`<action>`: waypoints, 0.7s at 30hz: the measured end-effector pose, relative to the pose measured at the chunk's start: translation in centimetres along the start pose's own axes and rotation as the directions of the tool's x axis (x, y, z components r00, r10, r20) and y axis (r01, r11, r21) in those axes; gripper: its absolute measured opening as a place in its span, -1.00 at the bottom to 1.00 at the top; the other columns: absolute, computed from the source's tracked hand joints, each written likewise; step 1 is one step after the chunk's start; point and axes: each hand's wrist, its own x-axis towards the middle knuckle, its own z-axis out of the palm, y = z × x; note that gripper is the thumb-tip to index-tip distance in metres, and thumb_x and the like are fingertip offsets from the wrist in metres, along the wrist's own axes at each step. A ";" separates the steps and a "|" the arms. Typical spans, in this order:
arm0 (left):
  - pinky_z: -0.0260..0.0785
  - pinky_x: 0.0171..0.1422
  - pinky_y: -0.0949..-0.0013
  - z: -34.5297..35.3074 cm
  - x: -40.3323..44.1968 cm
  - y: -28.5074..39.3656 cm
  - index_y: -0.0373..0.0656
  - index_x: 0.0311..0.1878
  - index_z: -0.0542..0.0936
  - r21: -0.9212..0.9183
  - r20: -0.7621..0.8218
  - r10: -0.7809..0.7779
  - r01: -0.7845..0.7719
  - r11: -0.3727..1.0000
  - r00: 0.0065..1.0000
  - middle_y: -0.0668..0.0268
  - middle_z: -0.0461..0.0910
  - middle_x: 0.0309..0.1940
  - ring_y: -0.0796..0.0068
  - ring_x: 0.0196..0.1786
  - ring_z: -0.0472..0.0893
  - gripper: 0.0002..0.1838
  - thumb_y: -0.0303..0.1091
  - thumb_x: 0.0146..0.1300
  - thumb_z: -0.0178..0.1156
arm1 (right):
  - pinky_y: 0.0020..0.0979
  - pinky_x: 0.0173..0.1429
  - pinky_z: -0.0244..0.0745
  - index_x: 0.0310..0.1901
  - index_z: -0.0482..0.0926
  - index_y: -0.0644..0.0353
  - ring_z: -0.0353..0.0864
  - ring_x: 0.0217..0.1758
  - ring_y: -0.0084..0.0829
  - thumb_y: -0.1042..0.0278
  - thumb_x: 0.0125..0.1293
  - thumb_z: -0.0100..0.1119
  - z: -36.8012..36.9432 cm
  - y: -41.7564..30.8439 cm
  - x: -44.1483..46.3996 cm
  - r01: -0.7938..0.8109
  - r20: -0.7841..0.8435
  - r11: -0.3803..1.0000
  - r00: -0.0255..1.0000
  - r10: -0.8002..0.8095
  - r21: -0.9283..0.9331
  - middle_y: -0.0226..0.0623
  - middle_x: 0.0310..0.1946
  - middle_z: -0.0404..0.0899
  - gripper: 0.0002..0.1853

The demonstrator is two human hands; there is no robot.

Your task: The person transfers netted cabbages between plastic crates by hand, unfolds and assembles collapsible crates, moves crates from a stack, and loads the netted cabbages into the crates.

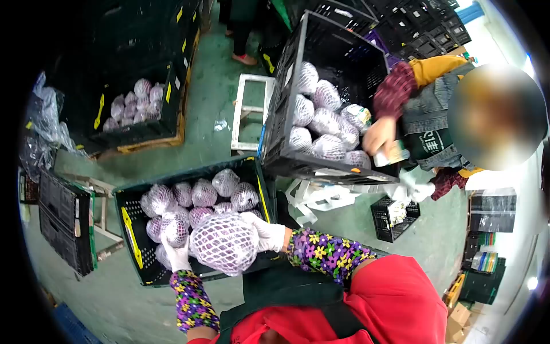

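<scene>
A large purple item in white foam netting point(224, 243) is held above the near edge of a dark green crate point(129, 198). My right hand point(269, 234), in a white glove, presses against its right side with the fingers partly hidden behind it. My left hand point(176, 250), also gloved, is at its left, with fingers around a smaller netted purple item point(175, 227). Several more netted purple items point(204, 193) lie in the crate beyond my hands. Both of my forearms wear flowered sleeves.
A co-worker's bare hand point(380, 136) reaches into a black crate point(292, 86) of netted items at the upper right. Another filled crate point(166, 123) stands upper left. A white stand point(243, 109), stacked black crates point(64, 221) and a small floor crate point(395, 229) surround the work area.
</scene>
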 end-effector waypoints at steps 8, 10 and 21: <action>0.20 0.49 0.01 24.0 -10.9 9.3 -0.06 0.45 0.25 -0.355 0.163 0.141 -0.075 0.932 0.977 0.15 0.33 0.38 0.14 0.40 0.35 -0.28 0.22 0.39 -0.11 | -0.15 0.31 0.47 0.21 0.47 0.22 0.59 0.18 -0.33 0.10 0.21 0.32 9.9 -3.8 -7.7 0.066 0.193 0.989 0.980 -0.039 -0.134 -0.22 0.11 0.61 -0.41; 0.12 0.53 0.05 28.4 -13.0 10.6 -0.09 0.48 0.14 -0.292 0.226 0.257 -0.186 0.938 0.940 0.16 0.29 0.40 0.19 0.43 0.31 -0.24 0.03 0.31 0.10 | -0.13 0.33 0.45 0.20 0.49 0.23 0.58 0.19 -0.30 0.12 0.16 0.30 11.7 -6.2 -8.9 0.101 0.186 0.980 0.980 -0.068 -0.173 -0.19 0.12 0.61 -0.41; 0.11 0.48 -0.09 41.8 -16.9 10.1 0.16 0.54 -0.01 -0.058 0.421 0.225 -0.221 0.973 0.878 0.19 0.13 0.49 0.25 0.53 0.11 -0.03 0.18 0.17 0.26 | -0.05 0.40 0.32 0.33 0.34 0.14 0.41 0.35 -0.27 0.01 0.31 0.06 17.4 -30.8 -18.9 0.692 0.382 0.508 0.713 -0.588 -0.513 -0.22 0.27 0.44 -0.38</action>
